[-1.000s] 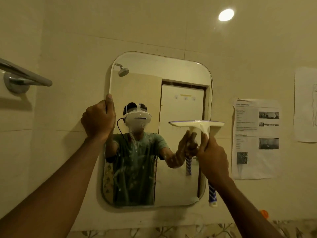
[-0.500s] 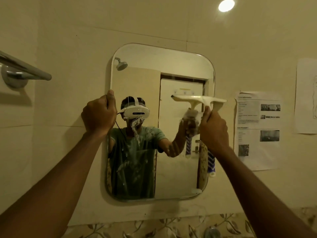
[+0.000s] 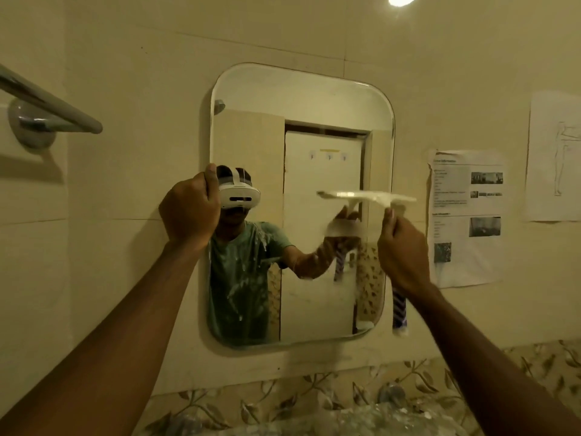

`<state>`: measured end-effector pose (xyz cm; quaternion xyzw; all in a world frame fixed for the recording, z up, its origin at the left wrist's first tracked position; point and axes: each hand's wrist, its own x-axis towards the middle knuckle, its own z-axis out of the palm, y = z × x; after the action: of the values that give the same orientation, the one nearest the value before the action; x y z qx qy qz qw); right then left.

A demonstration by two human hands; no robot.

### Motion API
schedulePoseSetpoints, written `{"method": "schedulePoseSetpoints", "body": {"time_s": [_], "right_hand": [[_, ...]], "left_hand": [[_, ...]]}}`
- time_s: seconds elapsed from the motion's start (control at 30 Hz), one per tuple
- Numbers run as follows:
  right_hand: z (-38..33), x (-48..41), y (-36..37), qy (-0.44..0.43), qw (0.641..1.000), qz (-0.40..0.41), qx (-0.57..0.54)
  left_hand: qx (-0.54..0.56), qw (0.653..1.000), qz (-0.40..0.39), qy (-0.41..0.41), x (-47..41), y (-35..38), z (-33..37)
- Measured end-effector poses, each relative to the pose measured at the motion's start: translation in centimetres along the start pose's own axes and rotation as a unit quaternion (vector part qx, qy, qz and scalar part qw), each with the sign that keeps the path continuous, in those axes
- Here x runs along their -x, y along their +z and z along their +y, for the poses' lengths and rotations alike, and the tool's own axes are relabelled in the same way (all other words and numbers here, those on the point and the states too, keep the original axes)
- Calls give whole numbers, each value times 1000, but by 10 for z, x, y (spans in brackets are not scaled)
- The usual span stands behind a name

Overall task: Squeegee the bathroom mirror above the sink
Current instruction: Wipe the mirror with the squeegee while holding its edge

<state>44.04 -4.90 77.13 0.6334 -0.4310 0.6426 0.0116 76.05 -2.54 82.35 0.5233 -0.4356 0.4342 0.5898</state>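
A rounded rectangular mirror (image 3: 314,99) hangs on the beige tiled wall. Soapy streaks run down its lower left part. My left hand (image 3: 190,212) grips the mirror's left edge at mid height. My right hand (image 3: 402,253) is closed on the handle of a white squeegee (image 3: 367,196). Its blade lies level against the glass at the mirror's right side, about mid height. The blue-and-white striped handle end (image 3: 399,309) sticks out below my wrist.
A chrome towel bar (image 3: 47,105) juts from the wall at upper left. Printed paper sheets (image 3: 465,215) and a drawing (image 3: 556,158) are taped to the wall right of the mirror. A leaf-patterned tile band (image 3: 283,401) and a tap (image 3: 390,394) lie below.
The squeegee rose up the mirror's right side from a second ago to half a second ago, then came back down a little. My left hand stayed on the left edge. The view tilted downward.
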Motion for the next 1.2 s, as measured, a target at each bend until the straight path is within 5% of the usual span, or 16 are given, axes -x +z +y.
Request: {"method": "schedulePoseSetpoints", "body": {"time_s": [0.17, 0.6, 0.93, 1.2], "right_hand": [[-1, -30, 10, -22, 999, 30, 36], [77, 125, 36, 42, 996, 7, 74], [38, 48, 20, 4, 999, 23, 46], [86, 139, 36, 44, 995, 15, 87]], "left_hand": [[-4, 1000, 10, 3, 8, 1, -4], [-7, 1000, 14, -14, 55, 2, -15], [-22, 999, 5, -25, 61, 2, -15], [-24, 999, 26, -30, 68, 7, -17]]}}
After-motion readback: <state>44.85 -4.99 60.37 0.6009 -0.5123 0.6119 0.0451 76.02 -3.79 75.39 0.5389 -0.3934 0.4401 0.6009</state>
